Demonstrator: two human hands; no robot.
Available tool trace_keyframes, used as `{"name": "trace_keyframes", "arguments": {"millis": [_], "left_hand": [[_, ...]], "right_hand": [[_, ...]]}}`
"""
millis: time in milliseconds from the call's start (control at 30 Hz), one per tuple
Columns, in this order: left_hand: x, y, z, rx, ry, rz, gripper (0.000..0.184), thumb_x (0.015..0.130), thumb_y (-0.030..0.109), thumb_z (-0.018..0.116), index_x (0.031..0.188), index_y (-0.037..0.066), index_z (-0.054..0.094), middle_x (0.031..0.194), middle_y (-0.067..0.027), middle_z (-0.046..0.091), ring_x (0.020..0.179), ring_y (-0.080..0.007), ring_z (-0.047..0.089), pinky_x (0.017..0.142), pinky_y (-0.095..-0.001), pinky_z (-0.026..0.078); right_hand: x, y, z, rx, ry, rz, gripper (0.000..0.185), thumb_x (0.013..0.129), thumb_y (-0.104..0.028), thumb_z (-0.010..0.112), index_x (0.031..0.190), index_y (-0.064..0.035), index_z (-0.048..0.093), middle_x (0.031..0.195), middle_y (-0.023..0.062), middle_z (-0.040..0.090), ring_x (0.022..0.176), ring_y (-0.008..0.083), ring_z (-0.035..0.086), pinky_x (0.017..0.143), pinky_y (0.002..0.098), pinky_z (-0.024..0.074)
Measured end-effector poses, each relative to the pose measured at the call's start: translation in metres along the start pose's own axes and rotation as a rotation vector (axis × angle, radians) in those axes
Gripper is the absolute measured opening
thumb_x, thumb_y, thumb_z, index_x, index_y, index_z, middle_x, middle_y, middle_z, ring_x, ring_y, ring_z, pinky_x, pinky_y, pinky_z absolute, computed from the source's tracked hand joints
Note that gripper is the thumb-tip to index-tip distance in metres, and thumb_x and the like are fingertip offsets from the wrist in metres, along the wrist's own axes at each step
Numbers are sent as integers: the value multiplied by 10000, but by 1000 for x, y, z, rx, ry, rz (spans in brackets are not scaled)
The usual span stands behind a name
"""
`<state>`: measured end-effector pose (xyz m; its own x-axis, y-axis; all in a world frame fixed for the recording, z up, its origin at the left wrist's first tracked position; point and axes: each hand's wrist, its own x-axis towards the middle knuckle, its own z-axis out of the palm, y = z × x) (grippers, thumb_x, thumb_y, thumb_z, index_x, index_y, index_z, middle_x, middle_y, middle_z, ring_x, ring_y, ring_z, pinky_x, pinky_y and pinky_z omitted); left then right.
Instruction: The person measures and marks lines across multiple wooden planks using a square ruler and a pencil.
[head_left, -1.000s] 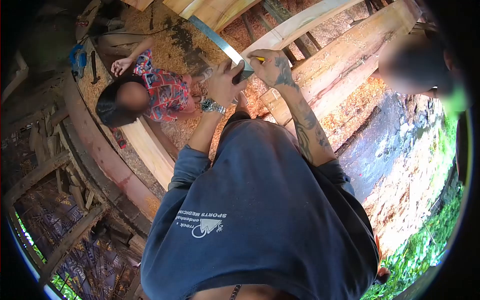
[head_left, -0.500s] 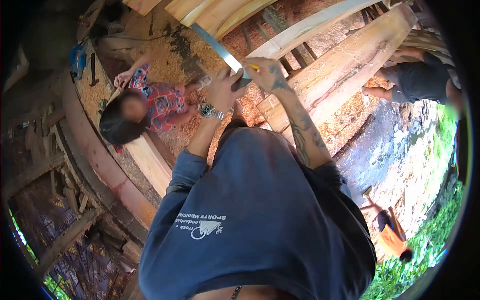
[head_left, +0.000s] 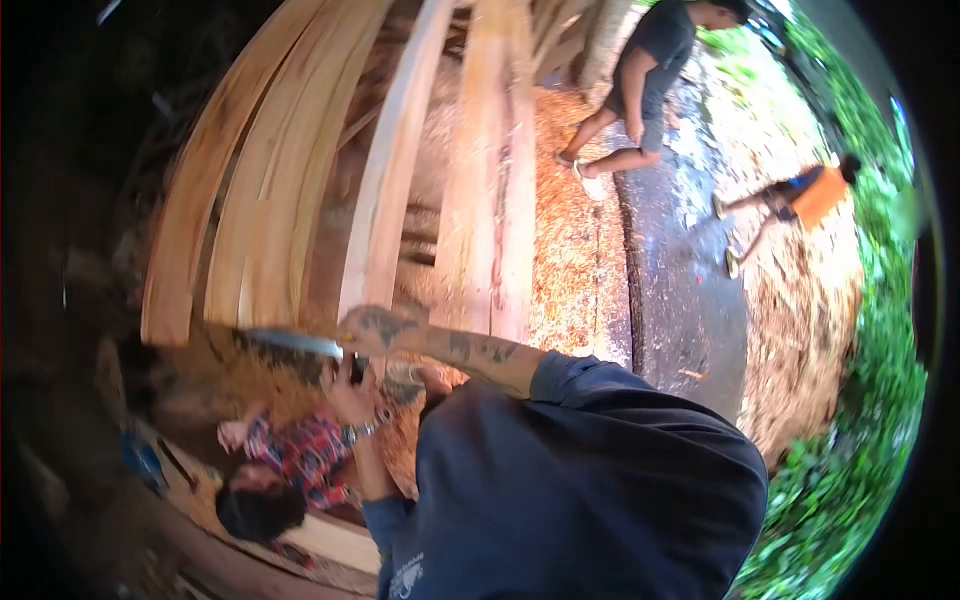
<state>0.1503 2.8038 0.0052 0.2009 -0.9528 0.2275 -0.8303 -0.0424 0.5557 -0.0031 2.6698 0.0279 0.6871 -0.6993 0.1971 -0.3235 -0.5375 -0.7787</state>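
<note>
Evidently, a metal try square [head_left: 300, 343] is the thing in hand, its blade reaching out just beside the sawn ends of the boards; whether it touches the wood cannot be told. The left hand [head_left: 350, 393] is closed around its dark stock [head_left: 357, 368], with a metal-band watch [head_left: 366, 427] at the wrist. Right beside it, the right hand [head_left: 370, 330], its forearm tattooed, is curled around a yellow pencil [head_left: 346, 338], of which only a small, blurred bit shows.

Past the hands, a pair of wide planks [head_left: 275, 200] runs away from the blade, then a narrower pale beam [head_left: 392, 170], then a board with a reddish streak [head_left: 485, 180]. Orange wood shavings [head_left: 580, 265] cover the ground alongside that board. Near the left forearm is a person in a red patterned shirt [head_left: 305, 450]. Well apart, a person in dark clothes [head_left: 650, 80] walks by the shavings, and a person in an orange top [head_left: 822, 198] is farther off, near green foliage [head_left: 880, 350].
</note>
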Motion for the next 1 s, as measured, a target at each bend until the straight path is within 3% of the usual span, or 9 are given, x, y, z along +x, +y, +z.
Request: {"name": "trace_keyframes", "arguments": {"millis": [167, 233, 367, 567, 600, 667, 733, 900, 1000], "left_hand": [[-5, -3, 1, -44, 9, -3, 551, 823, 189, 824, 1339, 36, 709, 1422, -265, 565, 1250, -402, 595, 967, -426, 568], [-1, 14, -4, -55, 10, -42, 600, 806, 287, 836, 1336, 33, 713, 1362, -307, 607, 1197, -449, 634, 1004, -493, 541], [3, -6, 1, -11, -110, -55, 559, 870, 149, 806, 1389, -1, 661, 1536, -263, 468, 1274, -356, 603, 1003, -439, 583], [-1, 19, -16, -9, -23, -9, 584, 764, 186, 876, 1305, 33, 716, 1143, -160, 657, 1020, -328, 667, 910, -408, 547], [-4, -8, -2, -58, -83, -131, 629, 784, 320, 881, 1333, 62, 717, 1377, -230, 616, 1262, -352, 615, 1073, -416, 499], [-3, 6, -7, 11, -44, -122, 612, 765, 368, 877, 1328, 170, 740, 1299, -222, 664, 1209, -358, 633, 1062, -431, 499], [0, 18, -16, -3, 58, -24, 519, 764, 297, 846, 1238, 102, 765, 1119, -154, 678, 1051, -354, 644, 938, -447, 523], [0, 10, -18, -90, -7, -26, 609, 811, 298, 834, 1362, 90, 677, 1196, -199, 680, 1138, -381, 644, 1019, -452, 510], [-4, -17, -12, -386, 1, -120, 647, 882, 301, 797, 1433, 38, 586, 1294, -224, 666, 1226, -368, 635, 1070, -440, 488]], "right_hand": [[-5, 2, -25, -264, -157, 145, 271, 799, -329, 660, 828, -87, 780, 938, 148, 767, 941, 364, 716, 856, 463, 588], [-20, 2, -33, -138, 56, -63, 358, 857, -363, 644, 842, -26, 763, 797, 168, 733, 824, 339, 719, 810, 448, 597], [-33, 7, -20, -16, 141, -112, 394, 913, -383, 597, 919, -17, 743, 820, 161, 732, 823, 313, 717, 805, 434, 590], [-93, 22, 12, 158, -3, 94, 451, 998, -413, 527, 1034, -4, 713, 854, 149, 731, 821, 274, 713, 799, 413, 580], [-98, 25, 14, 186, -23, 144, 461, 1012, -418, 516, 1053, -1, 708, 859, 147, 731, 821, 267, 712, 797, 410, 579], [-107, 31, 18, 257, -19, 261, 480, 1040, -428, 492, 1091, 3, 698, 871, 144, 731, 820, 254, 711, 795, 403, 575], [-104, 37, 29, 342, 15, 368, 500, 1068, -438, 469, 1130, 8, 687, 882, 140, 730, 820, 241, 709, 793, 396, 572], [-73, 29, 87, 528, 244, 339, 568, 1110, -486, 413, 1101, 21, 668, 783, 127, 699, 722, 227, 693, 743, 394, 558], [-61, 20, 79, 653, 107, 559, 356, 1115, -346, 503, 1120, -19, 644, 842, 86, 668, 678, 154, 622, 601, 326, 497]]}}
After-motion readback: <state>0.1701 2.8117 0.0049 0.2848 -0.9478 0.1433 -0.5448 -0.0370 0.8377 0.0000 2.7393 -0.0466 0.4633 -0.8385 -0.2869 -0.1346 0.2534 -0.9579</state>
